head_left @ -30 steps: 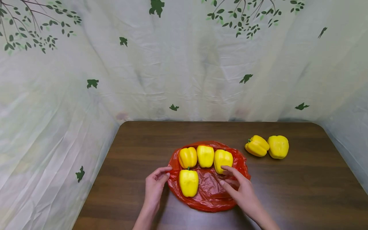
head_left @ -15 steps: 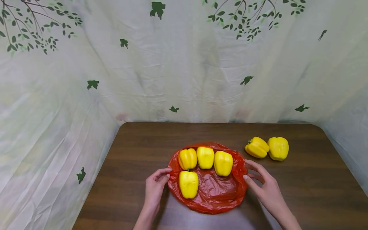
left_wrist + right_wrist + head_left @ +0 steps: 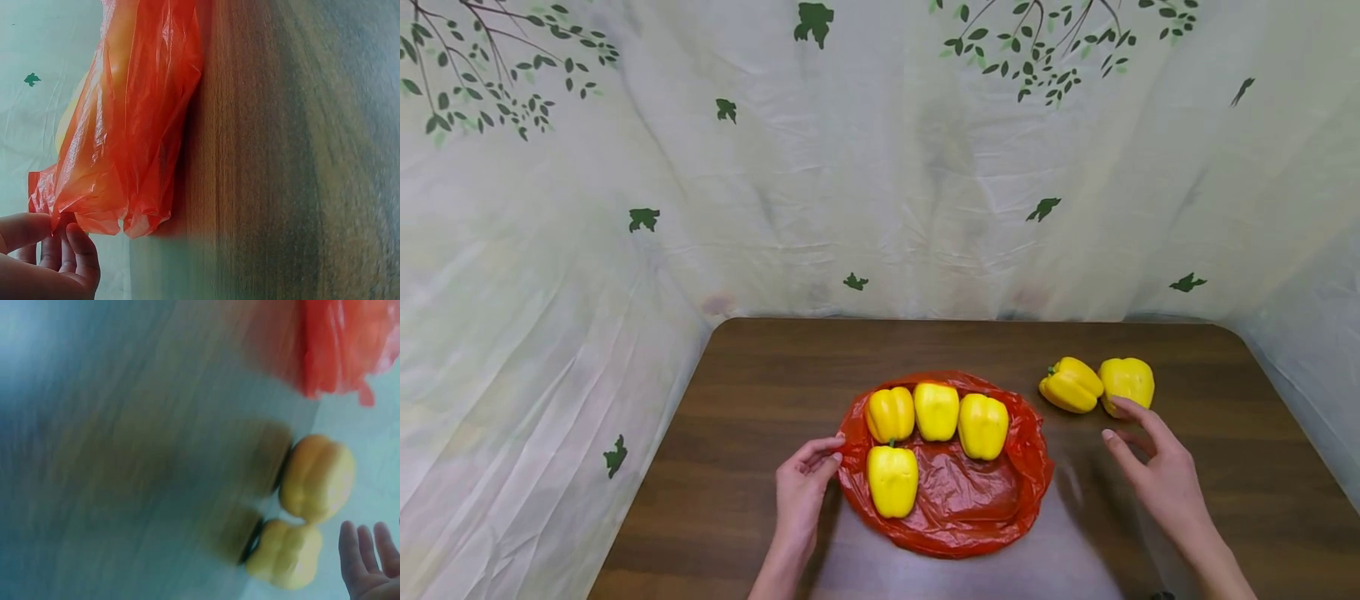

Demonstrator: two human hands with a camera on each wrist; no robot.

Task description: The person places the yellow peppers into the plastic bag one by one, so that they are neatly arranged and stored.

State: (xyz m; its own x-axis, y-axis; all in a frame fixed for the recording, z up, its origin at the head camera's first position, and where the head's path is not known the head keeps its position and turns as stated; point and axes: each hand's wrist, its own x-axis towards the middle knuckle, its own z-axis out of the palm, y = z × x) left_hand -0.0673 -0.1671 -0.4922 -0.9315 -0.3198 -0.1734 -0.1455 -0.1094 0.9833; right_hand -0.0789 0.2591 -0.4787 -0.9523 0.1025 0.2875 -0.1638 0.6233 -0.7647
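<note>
A red plastic bag [image 3: 970,492] lies spread on the table with several yellow bell peppers in it: three along its far side, and one pepper [image 3: 892,482] at its near left. My left hand [image 3: 801,492] pinches the bag's left rim; in the left wrist view the thumb and fingers of that hand [image 3: 56,256] grip the red film [image 3: 150,125]. My right hand [image 3: 1165,475], fingers apart and holding nothing, hovers just in front of the rightmost pepper [image 3: 1127,385]. Beside that one lies another pepper [image 3: 1071,385]. The right wrist view shows both, near the fingers [image 3: 369,550].
The brown wooden table [image 3: 790,358] reaches back to a pale curtain [image 3: 880,192] printed with green leaves. A small dark object [image 3: 1162,596] shows at the bottom edge, near the right forearm.
My right hand has moved from over the bag to its right rim, then away to the right, near the two outer peppers. The left hand has stayed at the bag's left rim.
</note>
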